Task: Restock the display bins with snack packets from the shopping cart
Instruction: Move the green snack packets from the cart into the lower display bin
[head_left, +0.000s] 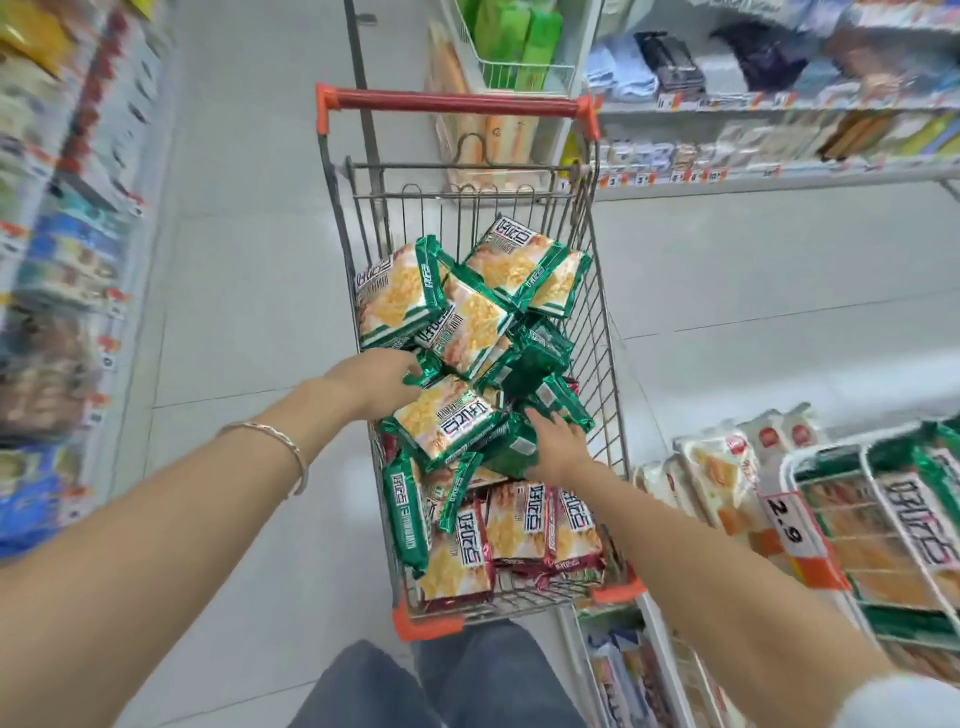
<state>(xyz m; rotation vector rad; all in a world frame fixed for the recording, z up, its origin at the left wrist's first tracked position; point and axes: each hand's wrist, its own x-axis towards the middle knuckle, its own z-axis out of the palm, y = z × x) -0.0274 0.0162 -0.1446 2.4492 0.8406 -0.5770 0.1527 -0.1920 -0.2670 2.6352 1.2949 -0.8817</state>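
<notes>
A pale grey tiled floor (234, 260) runs down an evenly lit shop aisle between blurred left shelves (67, 234) of coloured packs and white right shelves (779, 106) of folded cloth with orange price tags (691, 176), near a white wire basket (519, 70).

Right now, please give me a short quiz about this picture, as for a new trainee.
1. True or false: the left hand and right hand both reach into the cart.
2. Which wrist bears the bracelet? A left, B right, C neither.
3. Fill in: the price tag by the bin reads ___.
Key: 1 true; 2 A; 3 2.9.
</notes>
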